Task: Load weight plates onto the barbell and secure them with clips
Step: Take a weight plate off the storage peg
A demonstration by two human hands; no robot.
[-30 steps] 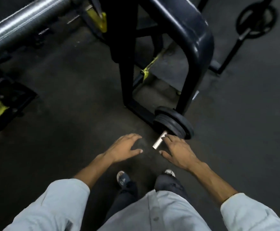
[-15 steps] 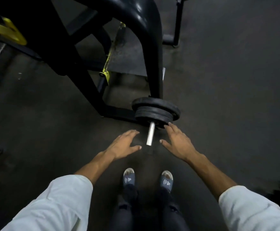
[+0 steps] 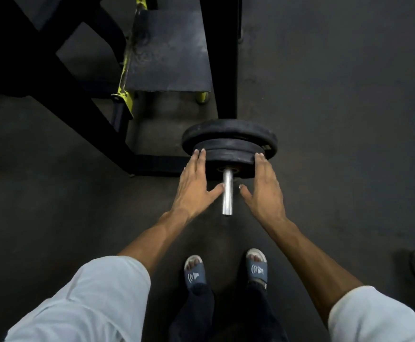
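Note:
Three black weight plates sit stacked on a short silver storage peg [image 3: 227,193] low on a black frame. The nearest plate [image 3: 229,157] is the smallest; a larger plate [image 3: 228,130] sits behind. My left hand [image 3: 194,185] lies flat against the nearest plate's left edge, its thumb touching the peg. My right hand [image 3: 264,186] presses the same plate's right edge, thumb pointing toward the peg. Both hands have fingers extended along the rim. No barbell or clip shows in this view.
A black machine frame [image 3: 60,95] with yellow parts [image 3: 125,92] and a black step plate [image 3: 169,50] stands behind the peg. A black upright post [image 3: 222,58] rises above the plates. My sandalled feet [image 3: 226,267] stand on the dark rubber floor.
My view swung down over the peg. Both hands moved forward from beside the peg's tip to the two sides of the nearest plate.

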